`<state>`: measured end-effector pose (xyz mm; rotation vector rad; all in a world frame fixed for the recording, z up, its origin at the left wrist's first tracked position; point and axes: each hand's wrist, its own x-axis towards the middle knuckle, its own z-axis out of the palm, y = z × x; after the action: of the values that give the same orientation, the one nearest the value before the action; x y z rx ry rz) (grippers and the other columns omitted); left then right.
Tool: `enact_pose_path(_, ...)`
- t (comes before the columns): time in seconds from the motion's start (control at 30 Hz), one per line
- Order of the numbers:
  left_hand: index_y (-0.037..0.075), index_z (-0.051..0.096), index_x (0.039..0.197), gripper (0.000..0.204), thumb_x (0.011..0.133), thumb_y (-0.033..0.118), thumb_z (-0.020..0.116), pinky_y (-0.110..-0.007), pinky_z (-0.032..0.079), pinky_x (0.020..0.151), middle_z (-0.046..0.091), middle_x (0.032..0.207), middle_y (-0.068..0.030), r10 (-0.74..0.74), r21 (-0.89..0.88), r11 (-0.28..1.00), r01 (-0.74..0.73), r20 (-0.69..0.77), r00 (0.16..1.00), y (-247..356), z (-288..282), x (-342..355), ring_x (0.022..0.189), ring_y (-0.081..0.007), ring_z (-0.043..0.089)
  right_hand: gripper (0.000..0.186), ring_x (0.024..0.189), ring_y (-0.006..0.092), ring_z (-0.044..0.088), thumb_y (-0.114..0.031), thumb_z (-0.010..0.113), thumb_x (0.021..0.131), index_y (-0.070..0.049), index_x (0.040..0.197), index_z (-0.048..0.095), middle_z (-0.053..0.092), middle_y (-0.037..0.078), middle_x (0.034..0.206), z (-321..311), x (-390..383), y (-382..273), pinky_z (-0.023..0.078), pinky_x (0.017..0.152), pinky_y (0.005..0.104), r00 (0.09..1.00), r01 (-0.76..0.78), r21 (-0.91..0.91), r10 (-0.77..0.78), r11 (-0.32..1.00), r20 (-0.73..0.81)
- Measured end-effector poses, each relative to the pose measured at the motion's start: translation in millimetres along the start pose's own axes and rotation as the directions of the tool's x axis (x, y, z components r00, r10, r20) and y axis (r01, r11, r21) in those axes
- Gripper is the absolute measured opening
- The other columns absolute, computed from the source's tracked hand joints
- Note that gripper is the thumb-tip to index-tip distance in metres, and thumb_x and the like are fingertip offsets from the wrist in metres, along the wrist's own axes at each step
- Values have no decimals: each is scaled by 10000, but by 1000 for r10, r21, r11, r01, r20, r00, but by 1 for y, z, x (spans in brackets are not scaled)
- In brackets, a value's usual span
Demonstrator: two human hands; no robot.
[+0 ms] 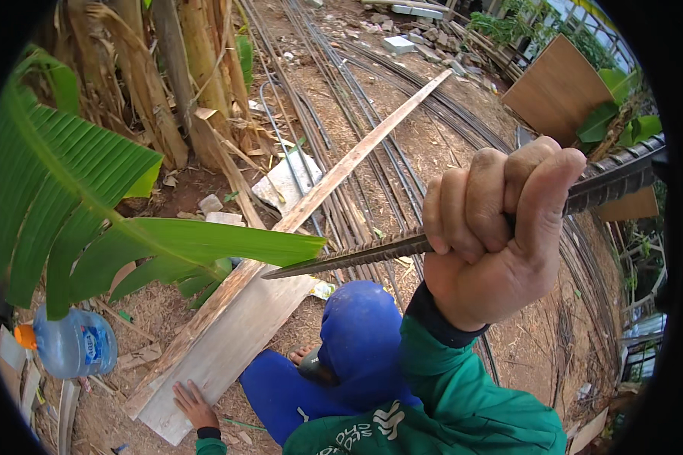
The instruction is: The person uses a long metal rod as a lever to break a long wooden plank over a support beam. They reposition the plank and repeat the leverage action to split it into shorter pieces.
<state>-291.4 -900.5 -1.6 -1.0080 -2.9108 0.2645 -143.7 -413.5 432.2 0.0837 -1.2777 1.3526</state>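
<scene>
My right hand (501, 227) is raised at the right, fingers closed around a dark ribbed steel bar (372, 249). The bar slants from the right edge to a tip over the boards at the centre. My left hand (193, 406) lies open, fingers spread on a pale wooden board (209, 356) at the bottom left. A long narrow plank (372, 133) runs from that board toward the top. A large banana leaf (68, 189) hangs over the left side, reaching near the bar's tip. My blue-clad knee (364, 326) is bent beside the board.
A blue plastic water jug (72, 345) with an orange cap lies at the left. Banana trunks (190, 76) stand at the upper left. Long rods (338, 83) cover the dirt, with a pale slab (284, 178) among them. A plywood sheet (550, 87) leans at the upper right.
</scene>
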Motion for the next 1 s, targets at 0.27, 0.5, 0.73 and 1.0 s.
enact_pose_path(0.27,4,249,1520,861,702,-163,463,-543,183,1172,191,1579,-255,64,-250,968,16,308,949,-23,-99,3,1471,-410,176,372,407,52,244,-361,388,1066,-136,770,396,287,-55,543,-65,57,-43,287,391,222,997,40,-82,-45,996,-58)
enact_pose_path(0.5,-43,526,716,196,725,31,706,-506,460,694,579,767,-289,322,-574,815,83,566,759,-74,-248,49,785,-457,606,381,437,60,270,-370,409,1057,-149,751,461,309,-51,555,-100,142,-204,279,414,245,972,-14,-403,-82,915,-220)
enact_pose_path(0.73,-24,540,791,282,731,123,773,-518,457,742,568,806,-269,313,-471,881,43,648,695,6,-330,-53,843,-464,583,399,451,71,267,-355,406,1060,-152,718,408,312,-41,564,-135,200,-374,270,436,231,963,-95,-628,-87,772,-253)
enact_pose_path(1.0,-27,653,957,225,738,25,652,-536,485,788,628,862,-323,222,-518,842,152,589,777,95,-411,-130,886,-503,602,350,441,51,235,-267,468,1052,-105,750,399,290,-33,559,-214,227,-445,214,401,212,936,-195,-742,-104,641,-335)
